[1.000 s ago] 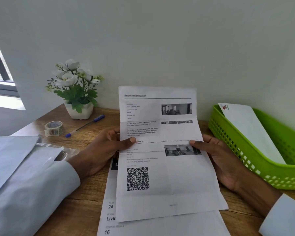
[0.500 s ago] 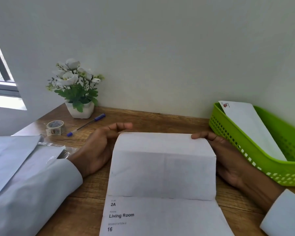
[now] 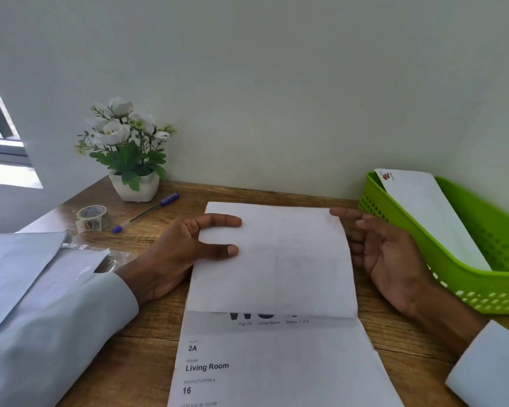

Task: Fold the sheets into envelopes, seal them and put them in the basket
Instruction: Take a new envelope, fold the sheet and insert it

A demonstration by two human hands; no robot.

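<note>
While the printed sheet (image 3: 276, 371) marked "Living Room" is lying nearest on the table (image 3: 147, 348), the folded sheet (image 3: 272, 259) is sitting on top of its far end, blank side up, and that is the piece being worked. The left hand (image 3: 177, 251) is pinching its left edge, thumb and forefinger lying on the upper face, so the left grip is clamped on the paper. The right hand (image 3: 385, 254) is waiting just beside the right edge with fingers straight and palm turned inward, its grip apart and holding nothing; whether a fingertip is touching the far corner is hard to tell.

To fold well, I judge the person should be squaring the edges first, anchoring one side with the left hand and running the right along the crease from the middle outward, because a skewed fold would be jamming in an envelope. The loose white envelopes (image 3: 21, 274) are lying under the left sleeve, near at hand for the next stage.

Farther off, the tape roll (image 3: 92, 217) and blue pen (image 3: 146, 212) are resting near the potted flowers (image 3: 128, 148), ready for sealing. At far right the green basket (image 3: 423, 248) is already holding one envelope (image 3: 429, 212) leaning against its back wall.
</note>
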